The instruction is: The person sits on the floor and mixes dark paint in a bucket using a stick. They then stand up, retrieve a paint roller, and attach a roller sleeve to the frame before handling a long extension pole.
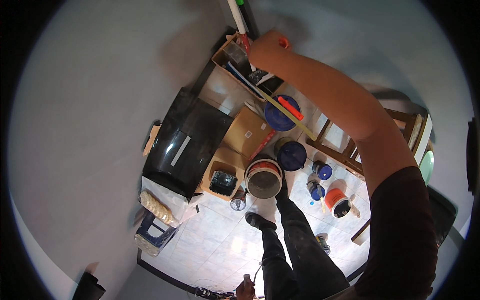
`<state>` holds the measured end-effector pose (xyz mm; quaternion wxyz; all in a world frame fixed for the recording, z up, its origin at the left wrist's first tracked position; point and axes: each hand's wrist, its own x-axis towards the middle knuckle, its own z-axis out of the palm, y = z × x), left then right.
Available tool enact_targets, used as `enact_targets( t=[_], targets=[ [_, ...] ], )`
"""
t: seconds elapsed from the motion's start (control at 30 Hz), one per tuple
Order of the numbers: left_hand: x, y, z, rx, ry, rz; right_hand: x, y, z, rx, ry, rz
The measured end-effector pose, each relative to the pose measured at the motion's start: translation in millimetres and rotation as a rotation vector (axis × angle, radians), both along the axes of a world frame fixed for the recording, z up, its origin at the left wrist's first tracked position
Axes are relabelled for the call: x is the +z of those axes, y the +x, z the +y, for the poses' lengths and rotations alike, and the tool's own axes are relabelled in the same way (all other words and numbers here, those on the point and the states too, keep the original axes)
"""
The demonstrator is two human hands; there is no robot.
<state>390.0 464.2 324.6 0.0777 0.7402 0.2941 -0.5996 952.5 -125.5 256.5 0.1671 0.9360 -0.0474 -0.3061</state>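
My right hand reaches to the wall corner, fingers curled beside a white-and-red pole; what it holds is hidden, with a bit of red showing. Beneath it is a long box of tools. A yellow strip and red handle lie across a blue lid. Low at the bottom edge, my left hand is closed on a small pale handle. Near my feet stand a bucket, a dark-lidded pail and a cardboard tray holding a dark container.
A glossy black unit stands at left, cardboard beside it. A wooden frame lies behind my right arm. Small blue-lidded cans, an orange bucket and a wrapped roll sit on the floor. Walls rise on both sides.
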Motion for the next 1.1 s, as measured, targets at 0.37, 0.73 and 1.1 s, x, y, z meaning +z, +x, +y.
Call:
enact_targets(
  t=[0.37, 0.73, 1.1],
  targets=[
    [0, -23, -9, 0.375, -0.164, -0.299, 36, -1, 14, -0.101, -0.061, 0.092],
    [1, -50, 10, -0.267, -0.360, -0.510, 39, 40, 49, -0.060, -0.174, 0.164],
    [80, 35, -53, 0.432, -0.268, -0.356, 109, -26, 27, -0.075, -0.215, 0.065]
  ],
)
